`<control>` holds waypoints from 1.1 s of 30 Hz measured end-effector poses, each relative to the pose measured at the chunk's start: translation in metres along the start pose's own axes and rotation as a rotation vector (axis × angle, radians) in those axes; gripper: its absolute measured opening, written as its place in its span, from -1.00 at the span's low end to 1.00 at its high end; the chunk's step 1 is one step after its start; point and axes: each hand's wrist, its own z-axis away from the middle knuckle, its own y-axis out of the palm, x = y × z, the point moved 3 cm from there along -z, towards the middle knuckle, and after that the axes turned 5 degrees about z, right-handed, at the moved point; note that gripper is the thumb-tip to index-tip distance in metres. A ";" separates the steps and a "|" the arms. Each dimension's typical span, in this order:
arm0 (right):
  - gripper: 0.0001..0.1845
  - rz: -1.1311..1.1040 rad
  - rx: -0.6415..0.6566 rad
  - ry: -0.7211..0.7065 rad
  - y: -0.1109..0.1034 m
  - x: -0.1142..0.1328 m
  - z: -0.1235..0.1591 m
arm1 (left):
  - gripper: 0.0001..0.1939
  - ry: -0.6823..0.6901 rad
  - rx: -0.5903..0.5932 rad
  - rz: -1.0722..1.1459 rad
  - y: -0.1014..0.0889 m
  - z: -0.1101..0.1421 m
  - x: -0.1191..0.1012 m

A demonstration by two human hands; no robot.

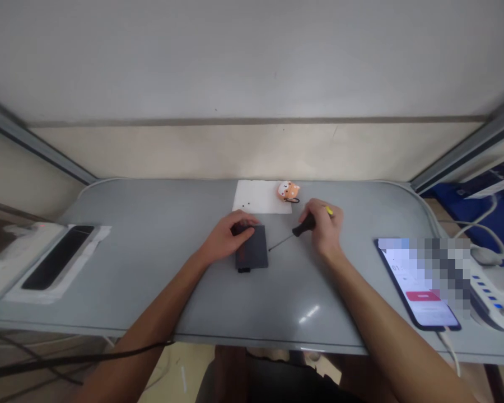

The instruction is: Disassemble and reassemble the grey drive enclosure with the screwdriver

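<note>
A small dark rectangular device (252, 252) lies flat on the grey table (151, 263) in front of me. My left hand (229, 235) rests on its far left corner, fingers curled over the edge and pressing it down. My right hand (323, 224) is closed round the black handle of a screwdriver (300, 228) with a yellow end. The thin shaft slants down to the left, and its tip touches the device's right edge.
A white sheet (258, 197) with tiny dark screws lies behind the device, an orange toy figure (288, 191) at its corner. A lit phone (420, 285) on a cable lies right, beside a power strip (493, 291). A dark phone (59, 256) on white wrapping lies left.
</note>
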 end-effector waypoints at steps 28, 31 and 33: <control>-0.59 -0.136 -0.282 0.298 -0.009 -0.030 -0.018 | -0.71 -0.046 -0.104 -0.575 -0.037 -0.057 0.020; -0.60 -0.152 -0.291 0.300 -0.009 -0.035 -0.019 | -0.69 -0.053 -0.080 -0.682 -0.042 -0.060 0.026; -0.60 -0.159 -0.295 0.299 -0.009 -0.037 -0.019 | -0.69 -0.053 -0.077 -0.739 -0.043 -0.060 0.025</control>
